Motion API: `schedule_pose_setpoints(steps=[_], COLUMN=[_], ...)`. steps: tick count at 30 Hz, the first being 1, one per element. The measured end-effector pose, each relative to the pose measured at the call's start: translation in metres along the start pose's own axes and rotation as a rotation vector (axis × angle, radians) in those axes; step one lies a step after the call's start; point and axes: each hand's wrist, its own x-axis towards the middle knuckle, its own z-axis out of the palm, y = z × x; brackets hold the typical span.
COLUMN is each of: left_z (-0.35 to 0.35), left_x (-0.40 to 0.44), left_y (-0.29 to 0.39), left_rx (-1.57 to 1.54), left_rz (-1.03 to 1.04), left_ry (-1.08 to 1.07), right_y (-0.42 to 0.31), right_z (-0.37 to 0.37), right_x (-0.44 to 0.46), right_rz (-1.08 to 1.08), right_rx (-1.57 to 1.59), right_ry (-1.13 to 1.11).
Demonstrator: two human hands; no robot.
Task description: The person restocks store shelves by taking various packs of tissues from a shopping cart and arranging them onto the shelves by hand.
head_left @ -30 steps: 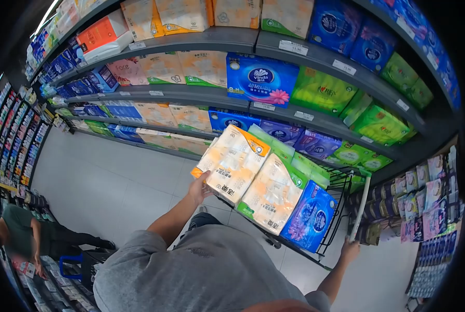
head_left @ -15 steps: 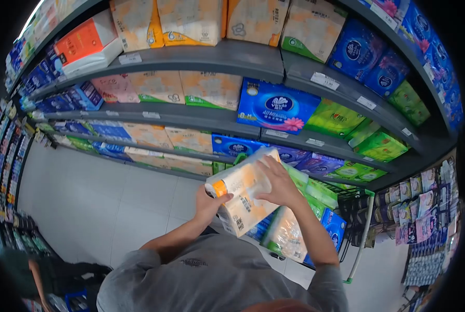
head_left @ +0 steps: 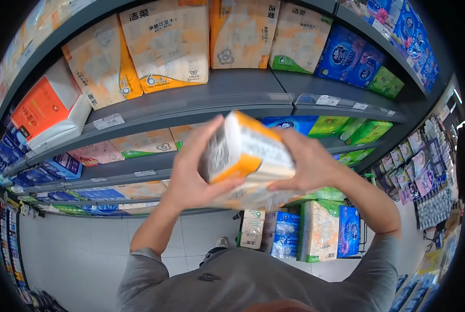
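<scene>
You are holding the pack (head_left: 261,164) aloft at the centre of the frame, tilted and partly blurred. Your left hand (head_left: 188,174) and right hand (head_left: 313,162) are clamping it from opposite sides. You seem to be handling it in mid-air; the next move probably calls for even pressure and a steady angle. Beyond it, the shelf (head_left: 237,88) is spanning the upper frame, bearing similar packs (head_left: 167,47). Other packs (head_left: 322,234) are standing at lower centre right.
</scene>
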Motion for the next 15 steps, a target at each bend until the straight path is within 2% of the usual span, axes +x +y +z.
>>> schedule_pose_setpoints(steps=[1,3,4,5,6,7,9,13,15], left_z=[-0.015,-0.028,-0.027,-0.023,-0.022,-0.021,-0.012,-0.01,-0.016], left_x=[0.009,0.017,0.021,0.024,0.028,0.036,0.055,0.102,0.114], left_y=[0.0,-0.003,-0.009,-0.017,-0.023,-0.026,-0.032,-0.032,-0.025], left_rx=[0.158,0.231,0.229,0.122,0.017,0.02,-0.208,-0.283,-0.511], left_rz=[0.058,0.162,0.164,0.143,0.12,0.114,0.024,0.083,-0.135], left_ry=[0.078,0.292,0.292,0.398,0.503,0.504,0.301,0.375,0.214], right_y=[-0.005,-0.011,-0.012,-0.013,-0.015,-0.018,-0.019,-0.005,0.005], right_z=[-0.009,-0.036,-0.049,-0.06,-0.071,-0.077,-0.082,-0.082,-0.08], right_x=[0.006,0.005,0.005,0.0,-0.003,-0.005,-0.002,0.013,0.022], right_rz=[-0.067,-0.209,-0.28,-0.25,-0.304,-0.309,-0.367,-0.416,-0.431], right_rx=[-0.032,-0.119,-0.128,-0.058,-0.124,-0.043,0.09,0.126,0.149], right_ry=[0.18,0.468,0.595,0.674,0.79,0.857,0.934,1.049,1.094])
